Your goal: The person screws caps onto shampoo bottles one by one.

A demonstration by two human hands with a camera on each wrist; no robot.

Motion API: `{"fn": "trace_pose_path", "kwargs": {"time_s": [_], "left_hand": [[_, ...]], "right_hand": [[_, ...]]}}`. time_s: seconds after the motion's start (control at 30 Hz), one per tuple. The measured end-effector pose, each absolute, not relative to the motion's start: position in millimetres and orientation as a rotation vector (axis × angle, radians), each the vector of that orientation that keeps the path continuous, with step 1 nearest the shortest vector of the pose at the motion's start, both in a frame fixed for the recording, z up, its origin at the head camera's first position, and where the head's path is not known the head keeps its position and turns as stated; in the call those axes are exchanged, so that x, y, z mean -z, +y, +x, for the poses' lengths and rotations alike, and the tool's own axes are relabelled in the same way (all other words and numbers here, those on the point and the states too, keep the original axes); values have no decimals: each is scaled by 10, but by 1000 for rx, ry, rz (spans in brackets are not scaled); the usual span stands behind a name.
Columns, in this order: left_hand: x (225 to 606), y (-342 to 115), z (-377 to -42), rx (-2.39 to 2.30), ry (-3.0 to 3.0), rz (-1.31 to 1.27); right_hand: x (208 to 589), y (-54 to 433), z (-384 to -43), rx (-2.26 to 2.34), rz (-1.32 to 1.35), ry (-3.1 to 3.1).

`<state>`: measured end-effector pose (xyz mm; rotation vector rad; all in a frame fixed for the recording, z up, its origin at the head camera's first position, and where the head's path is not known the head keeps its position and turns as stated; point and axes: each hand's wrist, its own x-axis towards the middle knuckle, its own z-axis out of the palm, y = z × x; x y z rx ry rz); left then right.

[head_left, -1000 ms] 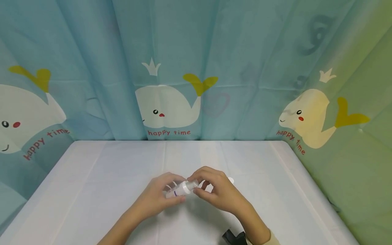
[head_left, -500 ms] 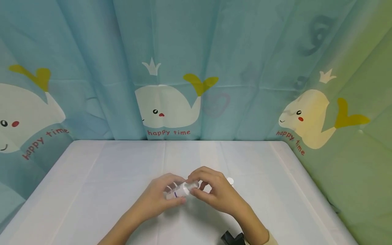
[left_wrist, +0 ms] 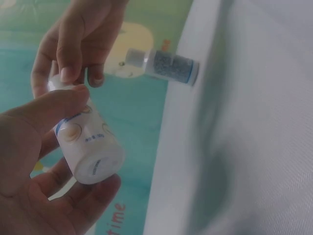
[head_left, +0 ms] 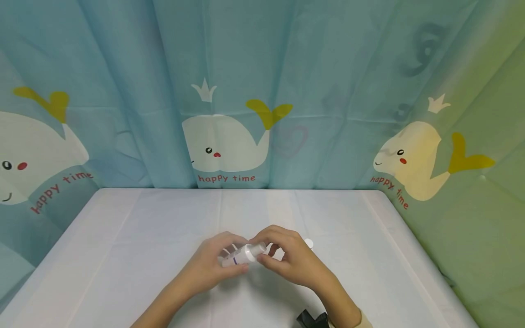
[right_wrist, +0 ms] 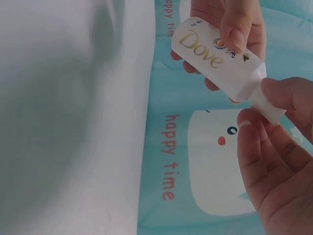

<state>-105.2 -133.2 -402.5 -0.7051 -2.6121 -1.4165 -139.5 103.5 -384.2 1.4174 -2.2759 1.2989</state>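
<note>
A small white Dove bottle (right_wrist: 205,54) hangs tilted above the table, its capped end towards my right hand. My left hand (head_left: 215,257) grips the bottle's body, thumb on one side and fingers on the other; its round base (left_wrist: 100,166) shows in the left wrist view. At the other end, my right hand (head_left: 289,255) pinches the narrow white cap (right_wrist: 266,105) between thumb and fingers. The cap sits on the bottle's neck. Whether it is loose, I cannot tell.
A second small bottle (left_wrist: 171,66) with a dark patterned label stands on the white table (head_left: 164,218), mostly hidden behind my right hand in the head view. A black object (head_left: 312,319) shows by the right wrist. A curtain with whales (head_left: 229,143) hangs behind.
My right thumb and fingertips shift slightly at the cap. The left hand and the bottle stay almost in place.
</note>
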Motion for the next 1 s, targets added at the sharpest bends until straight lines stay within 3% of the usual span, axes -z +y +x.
{"fn": "trace_pose_path", "kwargs": {"time_s": [1.0], "left_hand": [[4002,-1328,-1042,1427,-2599,-712]], "right_hand": [[3828,1018,-1371,-1299,1391,-2276]]}}
